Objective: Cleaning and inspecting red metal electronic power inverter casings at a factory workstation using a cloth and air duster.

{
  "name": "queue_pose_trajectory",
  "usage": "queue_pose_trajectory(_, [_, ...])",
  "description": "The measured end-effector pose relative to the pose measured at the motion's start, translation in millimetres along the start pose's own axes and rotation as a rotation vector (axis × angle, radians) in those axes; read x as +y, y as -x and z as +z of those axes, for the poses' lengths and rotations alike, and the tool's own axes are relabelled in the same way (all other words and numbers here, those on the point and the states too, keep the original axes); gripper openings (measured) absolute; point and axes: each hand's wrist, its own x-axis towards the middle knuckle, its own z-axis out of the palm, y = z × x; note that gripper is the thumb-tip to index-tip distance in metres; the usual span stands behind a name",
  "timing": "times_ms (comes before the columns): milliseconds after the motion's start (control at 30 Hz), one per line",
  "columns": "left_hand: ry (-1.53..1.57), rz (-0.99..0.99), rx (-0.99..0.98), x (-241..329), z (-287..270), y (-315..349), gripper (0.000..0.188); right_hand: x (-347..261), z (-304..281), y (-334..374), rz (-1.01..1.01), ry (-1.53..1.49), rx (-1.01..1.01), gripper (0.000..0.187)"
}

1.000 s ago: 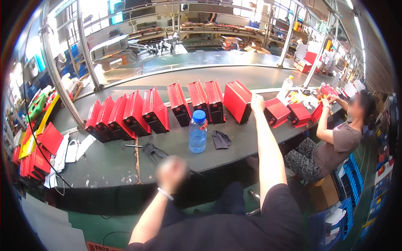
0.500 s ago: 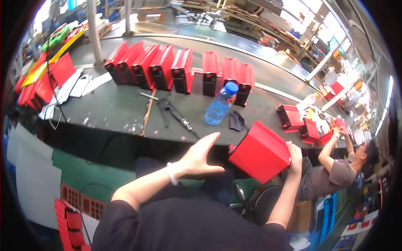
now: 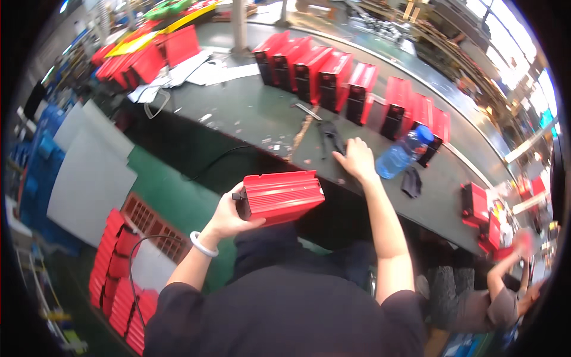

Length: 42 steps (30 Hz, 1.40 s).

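Note:
My left hand [image 3: 229, 215] grips one end of a red ribbed metal box [image 3: 284, 196], held in front of my body above the floor. Small black parts show at the end by my fingers. Over the bench edge my right hand [image 3: 358, 162] reaches onto a black electric screwdriver [image 3: 334, 138], its thumb and fingers apart on either side of the tool. The screwdriver's front end is hidden under that hand. A blue-capped clear bottle [image 3: 398, 156] stands to the right of the hand, with a dark cloth-like piece [image 3: 411, 182] beside it.
Several red boxes with black ends [image 3: 334, 74] stand in a row along the dark bench [image 3: 238, 113]. White sheets [image 3: 199, 70] and red panels [image 3: 140, 62] lie at the far left. Red ribbed parts [image 3: 110, 259] are stacked lower left. A co-worker [image 3: 485, 303] is at the right.
The red box has passed from my right hand to my left and moved left. My right hand has gone forward to the screwdriver. The view has turned left.

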Motion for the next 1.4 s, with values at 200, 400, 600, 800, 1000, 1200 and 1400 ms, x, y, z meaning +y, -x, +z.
queue_pose_trajectory(200, [-0.072, -0.024, 0.329, -3, -45, 58, 0.071, -2, -4, -25, 0.091, -0.43, -0.137, 0.034])
queue_pose_trajectory(400, [-0.408, -0.044, 0.452, -13, -75, 72, 0.068, -52, -41, 45, -0.146, -2.26, -0.715, 0.048])
queue_pose_trajectory(600, [-0.583, -0.115, 0.548, -52, -102, 81, 0.062, -82, -23, 77, -0.381, -1.317, -1.287, 0.034])
queue_pose_trajectory(800, [-0.948, -0.176, 0.478, -61, -107, 101, 0.046, -103, 18, 93, -0.248, -1.048, -1.388, 0.02])
queue_pose_trajectory(1000, [-0.95, -0.294, 0.505, -74, -109, 120, 0.052, -105, 40, 95, -0.189, -1.068, -1.468, 0.02])
queue_pose_trajectory(1200, [-1.035, -0.244, 0.459, -80, -113, 124, 0.054, -117, 45, 84, -0.245, -0.83, -1.367, 0.02])
queue_pose_trajectory(1400, [-1.001, -0.288, 0.436, -78, -108, 120, 0.053, -122, 69, 74, -0.111, -0.804, -1.254, 0.017])
